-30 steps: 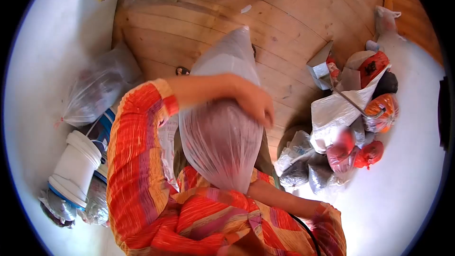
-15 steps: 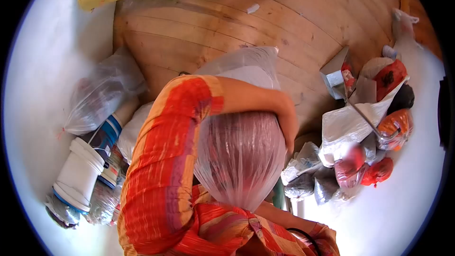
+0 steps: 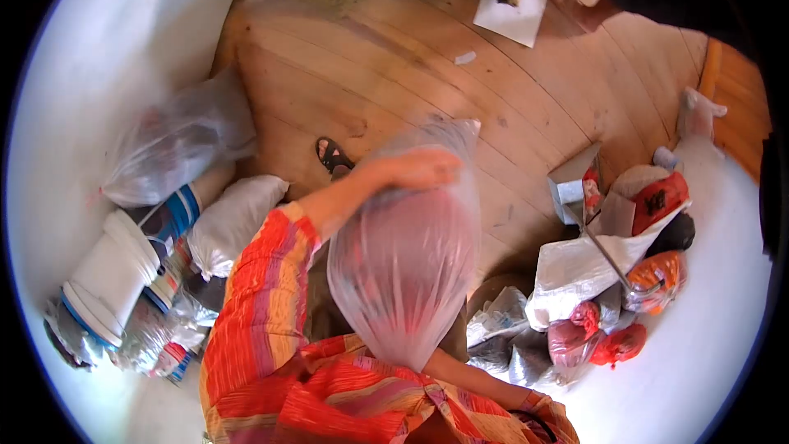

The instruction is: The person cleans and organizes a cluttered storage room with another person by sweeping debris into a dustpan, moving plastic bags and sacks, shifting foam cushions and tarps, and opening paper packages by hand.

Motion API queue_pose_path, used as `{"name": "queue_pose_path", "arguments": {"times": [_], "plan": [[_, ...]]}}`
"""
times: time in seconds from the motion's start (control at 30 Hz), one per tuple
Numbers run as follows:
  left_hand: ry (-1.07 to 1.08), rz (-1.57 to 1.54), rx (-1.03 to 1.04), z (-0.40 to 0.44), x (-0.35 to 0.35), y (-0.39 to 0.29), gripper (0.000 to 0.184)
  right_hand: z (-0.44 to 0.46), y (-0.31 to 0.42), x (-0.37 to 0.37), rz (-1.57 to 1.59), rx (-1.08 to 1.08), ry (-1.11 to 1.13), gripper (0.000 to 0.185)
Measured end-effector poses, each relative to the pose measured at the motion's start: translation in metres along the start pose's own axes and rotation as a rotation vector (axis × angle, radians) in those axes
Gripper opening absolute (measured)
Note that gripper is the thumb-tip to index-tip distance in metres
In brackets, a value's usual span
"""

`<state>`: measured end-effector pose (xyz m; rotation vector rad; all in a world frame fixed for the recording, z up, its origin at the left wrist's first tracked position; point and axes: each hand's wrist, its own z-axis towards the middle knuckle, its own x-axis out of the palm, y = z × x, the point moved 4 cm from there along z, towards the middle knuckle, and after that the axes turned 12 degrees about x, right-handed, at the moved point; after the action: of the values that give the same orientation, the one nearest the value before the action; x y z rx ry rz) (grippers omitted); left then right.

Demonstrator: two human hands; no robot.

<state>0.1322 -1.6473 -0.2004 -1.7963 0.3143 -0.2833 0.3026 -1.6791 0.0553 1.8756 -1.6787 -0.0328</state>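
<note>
Since half a second ago, your left hand has come back from around the right side of the clear plastic bag and now lies across its upper part. Nearest you is your striped shirt, and your right forearm runs in from the lower right towards the narrow gathered end of the bag, just in front of the shirt. Your right hand is hidden behind that end, so you cannot tell from this view whether its fingers are spread or pinching. Over your lap, the bag is bulging, with something dark reddish showing through the film. On top, your left fingers look close together and slightly bent, resting on the plastic; blur keeps you from telling whether they pinch it. Loose film sticks out past your hand. To your left stand a white bucket, a pale sack and, beyond them, another clear bag. To your right sit a red bag, a white bag with a metal rod across it, and an orange bag. Farther out, a sandalled foot rests on the wooden floor; beyond lies white paper, just beside another person's hand.
</note>
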Motion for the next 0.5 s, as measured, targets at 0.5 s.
{"name": "queue_pose_path", "arguments": {"times": [0.5], "plan": [[-1.269, -1.076, -0.756, -0.285, 0.135, 0.057, 0.052, 0.02, 0.142, 0.062, 0.147, 0.23, 0.174, 0.024]]}}
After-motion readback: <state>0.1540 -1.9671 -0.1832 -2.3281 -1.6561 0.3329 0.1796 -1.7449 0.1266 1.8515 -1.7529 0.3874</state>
